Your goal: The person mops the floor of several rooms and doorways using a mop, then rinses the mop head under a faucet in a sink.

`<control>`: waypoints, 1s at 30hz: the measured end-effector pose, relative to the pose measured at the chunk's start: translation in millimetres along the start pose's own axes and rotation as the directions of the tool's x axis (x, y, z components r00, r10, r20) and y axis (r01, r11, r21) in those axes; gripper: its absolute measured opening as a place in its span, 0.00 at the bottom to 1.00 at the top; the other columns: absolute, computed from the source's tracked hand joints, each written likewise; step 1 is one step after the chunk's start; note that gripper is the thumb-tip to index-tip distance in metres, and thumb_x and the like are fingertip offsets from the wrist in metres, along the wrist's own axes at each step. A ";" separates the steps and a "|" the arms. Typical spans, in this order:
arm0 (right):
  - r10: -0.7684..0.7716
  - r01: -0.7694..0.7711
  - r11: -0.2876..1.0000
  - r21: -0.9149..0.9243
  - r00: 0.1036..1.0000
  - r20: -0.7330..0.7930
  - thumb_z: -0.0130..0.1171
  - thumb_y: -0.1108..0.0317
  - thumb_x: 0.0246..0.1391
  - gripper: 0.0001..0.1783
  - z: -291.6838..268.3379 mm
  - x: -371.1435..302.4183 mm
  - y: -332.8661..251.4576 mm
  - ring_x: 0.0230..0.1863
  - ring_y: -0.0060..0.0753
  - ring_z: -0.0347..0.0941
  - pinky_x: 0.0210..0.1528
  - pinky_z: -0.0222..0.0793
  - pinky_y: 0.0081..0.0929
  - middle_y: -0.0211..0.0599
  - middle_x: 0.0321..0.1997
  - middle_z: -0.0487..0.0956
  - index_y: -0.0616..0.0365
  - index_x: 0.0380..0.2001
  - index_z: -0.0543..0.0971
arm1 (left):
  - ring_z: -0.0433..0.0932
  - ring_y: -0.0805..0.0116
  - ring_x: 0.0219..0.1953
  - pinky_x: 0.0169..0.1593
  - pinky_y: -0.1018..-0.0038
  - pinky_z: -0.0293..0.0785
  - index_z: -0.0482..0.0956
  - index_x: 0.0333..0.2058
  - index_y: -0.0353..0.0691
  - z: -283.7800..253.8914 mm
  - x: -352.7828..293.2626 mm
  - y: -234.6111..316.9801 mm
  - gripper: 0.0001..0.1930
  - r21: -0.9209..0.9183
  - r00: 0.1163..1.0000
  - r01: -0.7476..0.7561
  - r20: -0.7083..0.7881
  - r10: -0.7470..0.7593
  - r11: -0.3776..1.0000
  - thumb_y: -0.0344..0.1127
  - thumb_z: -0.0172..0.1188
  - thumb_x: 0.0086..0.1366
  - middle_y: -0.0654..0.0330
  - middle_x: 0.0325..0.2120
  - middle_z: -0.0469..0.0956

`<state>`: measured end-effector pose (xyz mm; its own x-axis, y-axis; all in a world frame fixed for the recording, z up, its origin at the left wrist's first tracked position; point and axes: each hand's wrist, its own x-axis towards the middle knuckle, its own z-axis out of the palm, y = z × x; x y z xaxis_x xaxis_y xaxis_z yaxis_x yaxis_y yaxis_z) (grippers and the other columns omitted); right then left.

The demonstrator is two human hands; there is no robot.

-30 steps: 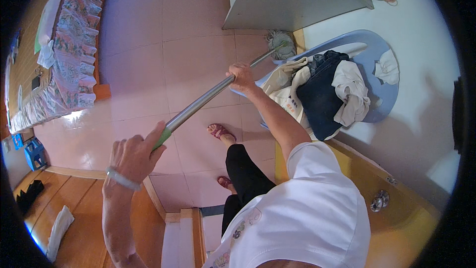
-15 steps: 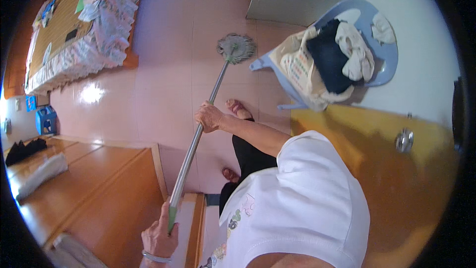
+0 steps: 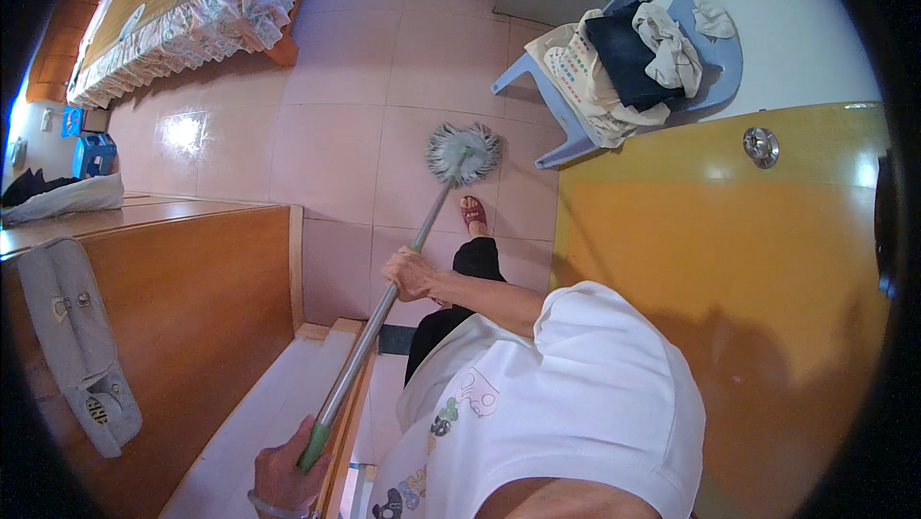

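Note:
A mop runs slantwise through the view, with a silver metal handle [image 3: 351, 372] and a round head of grey-white strands [image 3: 464, 153] resting on the pink tiles. My right hand [image 3: 411, 274] is closed round the middle of the handle. Lower down, at the left, my left hand [image 3: 286, 474] grips the green end piece [image 3: 314, 446]; a bracelet circles its wrist. Just below the mop head is my foot in a dark red sandal [image 3: 473, 213].
At the right, a blue plastic chair [image 3: 718, 97] carries a cloth bag and folded clothes, beside a yellow-orange door [image 3: 672, 222] with a round knob. Upper left is a bed with a frilled skirt [image 3: 182, 54]. A wooden cabinet [image 3: 211, 284] with a grey bag [image 3: 72, 327] fills the lower left.
The mop head has come back toward me, close to my foot. The mop's lower grip and my left hand have moved slightly down and left. The view has shifted, showing more of the door.

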<state>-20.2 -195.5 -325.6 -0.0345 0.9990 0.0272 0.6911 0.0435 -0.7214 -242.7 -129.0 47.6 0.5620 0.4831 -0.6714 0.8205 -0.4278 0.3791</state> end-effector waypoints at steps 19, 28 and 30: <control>0.037 0.010 0.970 -0.244 0.981 0.189 0.58 0.63 0.23 0.07 -107.2 -66.4 285.2 0.34 0.36 0.67 0.40 0.61 0.35 0.31 0.20 0.72 0.48 0.12 0.71 | 0.75 0.46 0.30 0.32 0.61 0.71 0.65 0.49 0.37 170.5 211.4 115.1 0.26 -0.239 0.997 -0.055 -0.057 0.043 0.969 0.35 0.59 0.51 0.43 0.30 0.74; 0.044 -0.028 0.909 -0.416 0.999 0.028 0.60 0.66 0.22 0.18 -143.5 -75.0 483.0 0.42 0.40 0.64 0.52 0.56 0.40 0.30 0.30 0.73 0.53 0.26 0.72 | 0.73 0.43 0.29 0.29 0.57 0.70 0.58 0.52 0.42 254.2 389.8 154.1 0.27 -0.284 0.995 -0.095 -0.003 0.098 0.954 0.35 0.55 0.54 0.41 0.29 0.74; 0.088 -0.056 0.934 -0.352 0.993 0.077 0.59 0.67 0.24 0.15 -155.2 -72.5 485.3 0.43 0.41 0.64 0.54 0.54 0.40 0.30 0.29 0.73 0.54 0.24 0.73 | 0.73 0.43 0.31 0.32 0.57 0.70 0.58 0.53 0.45 268.0 402.6 159.4 0.27 -0.290 0.988 0.061 0.154 -0.016 0.955 0.35 0.55 0.53 0.41 0.31 0.73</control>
<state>429.7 -245.8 -570.3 -0.0287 0.9955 -0.0899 0.9020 -0.0130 -0.4316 86.5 -207.5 -333.0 0.5263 0.3665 -0.7673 0.8478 -0.1574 0.5064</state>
